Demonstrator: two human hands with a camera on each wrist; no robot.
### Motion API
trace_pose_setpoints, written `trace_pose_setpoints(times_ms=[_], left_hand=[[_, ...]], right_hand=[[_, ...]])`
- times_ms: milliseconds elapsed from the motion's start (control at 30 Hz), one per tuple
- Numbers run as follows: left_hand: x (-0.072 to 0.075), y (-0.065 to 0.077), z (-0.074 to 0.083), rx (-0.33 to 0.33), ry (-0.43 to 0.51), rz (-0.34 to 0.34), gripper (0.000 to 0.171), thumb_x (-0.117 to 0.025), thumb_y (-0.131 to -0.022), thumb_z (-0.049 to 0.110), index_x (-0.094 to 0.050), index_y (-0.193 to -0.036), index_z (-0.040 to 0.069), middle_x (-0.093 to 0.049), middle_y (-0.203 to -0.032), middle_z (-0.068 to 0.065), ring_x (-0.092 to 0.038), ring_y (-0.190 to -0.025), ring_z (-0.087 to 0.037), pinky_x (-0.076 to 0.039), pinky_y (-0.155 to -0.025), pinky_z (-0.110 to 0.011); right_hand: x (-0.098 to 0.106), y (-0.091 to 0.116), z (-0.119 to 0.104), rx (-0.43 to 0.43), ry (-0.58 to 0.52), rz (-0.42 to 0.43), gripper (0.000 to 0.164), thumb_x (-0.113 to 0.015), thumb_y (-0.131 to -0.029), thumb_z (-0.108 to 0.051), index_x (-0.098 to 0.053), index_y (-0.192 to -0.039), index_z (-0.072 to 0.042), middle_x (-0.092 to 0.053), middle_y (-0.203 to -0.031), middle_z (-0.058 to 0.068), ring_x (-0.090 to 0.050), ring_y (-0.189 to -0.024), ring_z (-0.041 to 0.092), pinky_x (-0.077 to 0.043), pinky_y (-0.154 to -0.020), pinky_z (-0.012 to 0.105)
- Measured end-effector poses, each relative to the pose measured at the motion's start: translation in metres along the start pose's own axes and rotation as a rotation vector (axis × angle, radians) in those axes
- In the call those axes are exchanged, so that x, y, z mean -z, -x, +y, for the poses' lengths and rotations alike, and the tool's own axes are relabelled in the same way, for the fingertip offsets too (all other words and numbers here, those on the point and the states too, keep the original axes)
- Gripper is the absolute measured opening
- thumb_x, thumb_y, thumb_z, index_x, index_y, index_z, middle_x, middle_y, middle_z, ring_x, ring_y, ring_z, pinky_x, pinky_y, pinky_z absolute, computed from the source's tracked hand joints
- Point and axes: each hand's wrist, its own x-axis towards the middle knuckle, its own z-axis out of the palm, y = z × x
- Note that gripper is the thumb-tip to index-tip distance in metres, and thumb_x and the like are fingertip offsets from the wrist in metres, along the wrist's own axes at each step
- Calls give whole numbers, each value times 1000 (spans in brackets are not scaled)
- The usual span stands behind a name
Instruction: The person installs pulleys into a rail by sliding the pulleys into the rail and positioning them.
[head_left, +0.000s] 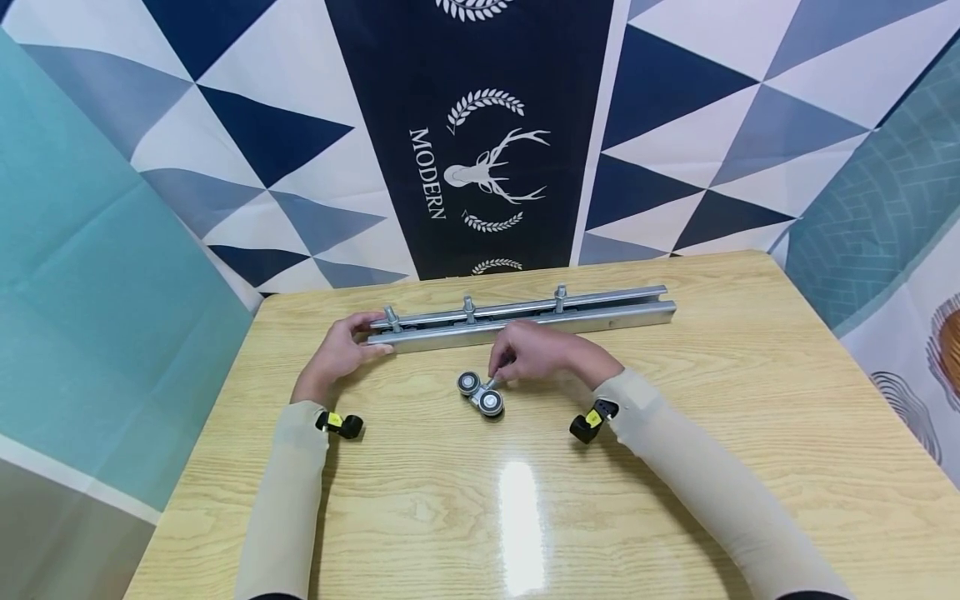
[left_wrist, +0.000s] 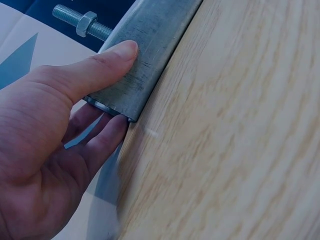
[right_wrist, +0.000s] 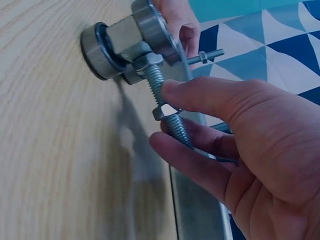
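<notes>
A long metal track with a slot along its top lies across the far part of the table. Several threaded bolts with nuts stand up out of that slot. My left hand grips the track's left end, thumb on the near side wall and fingers at the end opening. Just in front of the track, my right hand pinches the threaded bolt of a roller trolley. Its wheels point away from the fingers, and a nut sits partway along the bolt.
The wooden table spreads in front of the track, with a bright reflection on it. A patterned cloth hangs behind the far edge. Both wrists wear small black cameras.
</notes>
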Motion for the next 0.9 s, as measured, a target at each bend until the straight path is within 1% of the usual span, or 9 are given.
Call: trace_pose_setpoints(times_ms=[133,267,467,700,800,900], left_hand=[[0,0,-1,-4,-4,-1,67,-82,-83,17,-53,-143,11,-54,-140,-20,-56,-125,-38,-47,-106,-53],[0,0,-1,-10,-9,-3,67,-82,-83,18,-53,-143,11,-54,-140,-20,-56,-126,-38,-47,-107,-53],[1,0,-1,-17,-1,-1,66,-82,-83,17,-54,-141,10,-55,-140,-20,-56,-125,-38,-47,-106,-53],[2,0,-1,-21,-7,1,66,-82,-83,17,-53,-142,11,-55,-139,-20,-56,-125,-38,-46,-106,-54],[2,-1,-1,-18,-5,2,65,-82,-83,17,-54,-142,11,-55,-139,-20,-56,-125,-38,-46,-107,-54],[1,0,-1,-12,-9,-1,66,-82,-83,18,-53,-142,11,-55,-140,-19,-56,-125,-37,-46,-107,-54]], right_hand=[[5,1,-3,-4,31,-14,12,-75,-85,-7,-81,-87,-17,-77,-85,-4,-68,-77,5,-59,-75,28],[10,1,-8,-3,107,-19,13,-75,-86,-9,-81,-88,-20,-78,-87,-7,-68,-80,2,-59,-78,29],[19,1,-19,17,211,-20,11,-76,-83,-12,-82,-86,-21,-77,-86,-9,-67,-79,2,-58,-78,31],[27,4,-30,29,247,-30,12,-76,-82,-10,-82,-85,-19,-75,-88,-7,-68,-85,9,-58,-81,32],[29,5,-33,41,276,-28,13,-75,-80,-9,-82,-86,-18,-72,-90,-6,-65,-88,10,-57,-82,32],[29,6,-38,58,308,-18,13,-75,-79,-9,-82,-86,-19,-69,-90,-4,-62,-87,11,-55,-81,34]])
